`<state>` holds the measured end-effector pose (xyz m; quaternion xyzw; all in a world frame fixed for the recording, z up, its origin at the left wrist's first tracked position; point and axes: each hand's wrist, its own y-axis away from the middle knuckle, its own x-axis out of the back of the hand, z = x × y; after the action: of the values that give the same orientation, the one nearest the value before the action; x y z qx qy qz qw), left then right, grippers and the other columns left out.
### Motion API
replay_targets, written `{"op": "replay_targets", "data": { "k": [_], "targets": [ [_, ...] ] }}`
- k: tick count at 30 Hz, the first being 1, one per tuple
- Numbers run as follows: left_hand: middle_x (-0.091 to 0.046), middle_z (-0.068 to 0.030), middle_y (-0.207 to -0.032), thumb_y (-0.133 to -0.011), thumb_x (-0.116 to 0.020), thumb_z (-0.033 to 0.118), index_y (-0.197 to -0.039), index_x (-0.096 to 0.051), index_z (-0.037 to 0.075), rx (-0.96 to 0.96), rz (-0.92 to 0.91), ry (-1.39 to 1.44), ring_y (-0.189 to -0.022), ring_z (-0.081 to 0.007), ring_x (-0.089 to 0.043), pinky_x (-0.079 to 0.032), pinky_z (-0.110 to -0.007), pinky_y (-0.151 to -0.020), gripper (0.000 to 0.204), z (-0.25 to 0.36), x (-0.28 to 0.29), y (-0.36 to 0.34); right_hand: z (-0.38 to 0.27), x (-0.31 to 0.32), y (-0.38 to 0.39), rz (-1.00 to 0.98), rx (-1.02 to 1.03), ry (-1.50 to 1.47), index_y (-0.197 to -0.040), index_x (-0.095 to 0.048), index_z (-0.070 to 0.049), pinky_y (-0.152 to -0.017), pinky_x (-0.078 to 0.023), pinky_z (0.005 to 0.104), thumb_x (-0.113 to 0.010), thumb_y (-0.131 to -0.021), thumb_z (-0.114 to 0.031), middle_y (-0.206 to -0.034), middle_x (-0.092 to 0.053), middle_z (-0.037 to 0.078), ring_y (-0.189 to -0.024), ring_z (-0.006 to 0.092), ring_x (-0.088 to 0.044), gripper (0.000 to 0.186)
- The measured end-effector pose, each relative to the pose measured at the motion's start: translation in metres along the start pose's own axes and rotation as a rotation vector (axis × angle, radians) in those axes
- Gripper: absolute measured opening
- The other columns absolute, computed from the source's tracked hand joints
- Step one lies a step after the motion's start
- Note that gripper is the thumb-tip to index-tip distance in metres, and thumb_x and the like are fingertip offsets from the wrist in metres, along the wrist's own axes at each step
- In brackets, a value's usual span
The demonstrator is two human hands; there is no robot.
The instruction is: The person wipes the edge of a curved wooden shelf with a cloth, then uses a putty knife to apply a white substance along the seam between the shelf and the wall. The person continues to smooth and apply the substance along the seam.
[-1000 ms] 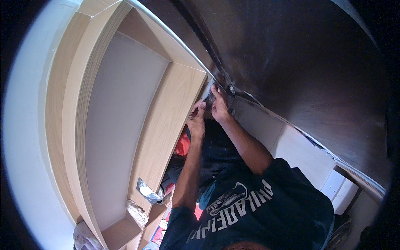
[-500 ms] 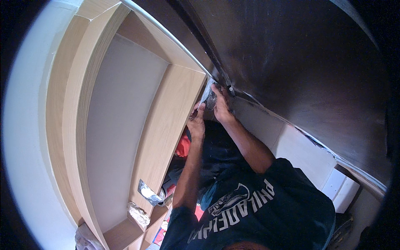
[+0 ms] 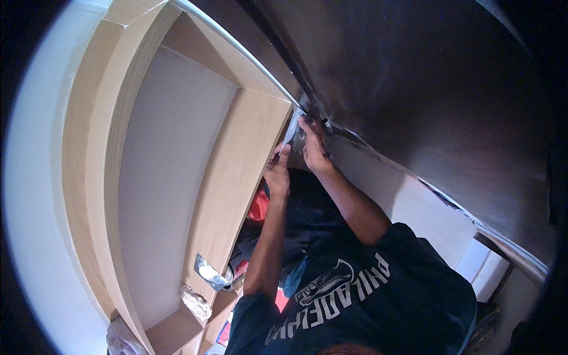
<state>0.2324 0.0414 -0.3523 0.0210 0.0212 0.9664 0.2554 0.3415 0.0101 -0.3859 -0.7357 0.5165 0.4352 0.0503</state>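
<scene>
Both arms reach forward into the narrow corner between the wooden shelf unit [image 3: 231, 171] and the dark panel [image 3: 426, 89]. A thin whitish strip [image 3: 291, 128] runs up that corner; its material is unclear. My left hand [image 3: 277, 170] is closed at the strip's lower end, thumb on top, the other fingers partly hidden by the shelf edge. To the right of it, my right hand [image 3: 314, 146] has its fingers stretched upward, with the foremost tip touching the strip near its upper end. A grey, smudged patch shows between the two hands.
A putty knife [image 3: 208, 271] with white paste on its blade juts over the shelf board near a can [image 3: 228, 277]. Crumpled pale wrapping [image 3: 195, 303] lies below it, and a cloth [image 3: 122, 338] hangs at lower left. A white box [image 3: 482, 269] stands at right.
Both hands keep almost the same place at the strip, with only slight shifts of the fingers. The view has moved very slightly.
</scene>
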Motion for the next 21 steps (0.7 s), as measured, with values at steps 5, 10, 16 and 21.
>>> {"op": "replay_targets", "data": {
  "k": [5, 10, 16, 21],
  "targets": [
    [-0.064, -0.0074, -0.109, -0.085, -0.073, 0.013, -0.108, -0.066, 0.001, 0.016, 0.036, 0.041, -0.101, -0.0176, -0.058, -0.044, -0.031, -0.092, 0.027, 0.007, -0.006, -0.003, 0.001, -0.001, -0.008, -0.005, 0.044, 0.071, -0.135, -0.044, -0.004, -0.105, -0.032, 0.0373, -0.071, -0.083, -0.033, -0.136, -0.047, 0.013, -0.125, 0.025, -0.043, 0.066],
    [-0.064, -0.0094, -0.109, -0.086, -0.073, 0.014, -0.112, -0.064, 0.001, 0.045, 0.02, -0.025, -0.102, -0.0184, -0.058, -0.044, -0.032, -0.093, 0.03, 0.018, -0.005, -0.002, -0.004, -0.004, -0.002, -0.031, 0.047, 0.073, -0.135, -0.044, -0.001, -0.107, -0.031, 0.04, -0.069, -0.083, -0.04, -0.138, -0.045, 0.016, -0.126, 0.0288, -0.042, 0.07],
    [-0.064, -0.0086, -0.11, -0.086, -0.072, 0.013, -0.108, -0.066, 0.0, 0.027, -0.059, -0.042, -0.101, -0.0179, -0.058, -0.044, -0.032, -0.092, 0.026, 0.006, 0.0, 0.001, 0.009, 0.007, -0.012, -0.017, 0.069, 0.202, -0.133, -0.046, 0.0, -0.107, -0.03, 0.0407, -0.067, -0.083, -0.044, -0.137, -0.045, 0.019, -0.126, 0.0306, -0.042, 0.07],
    [-0.064, -0.0066, -0.107, -0.085, -0.073, 0.013, -0.105, -0.067, 0.001, 0.069, 0.047, 0.037, -0.101, -0.017, -0.057, -0.044, -0.031, -0.092, 0.024, 0.017, -0.008, 0.004, 0.004, 0.004, -0.01, 0.004, 0.111, 0.274, -0.135, -0.045, 0.0, -0.107, -0.03, 0.0394, -0.068, -0.083, -0.044, -0.137, -0.046, 0.018, -0.126, 0.03, -0.042, 0.072]
  ]
}}
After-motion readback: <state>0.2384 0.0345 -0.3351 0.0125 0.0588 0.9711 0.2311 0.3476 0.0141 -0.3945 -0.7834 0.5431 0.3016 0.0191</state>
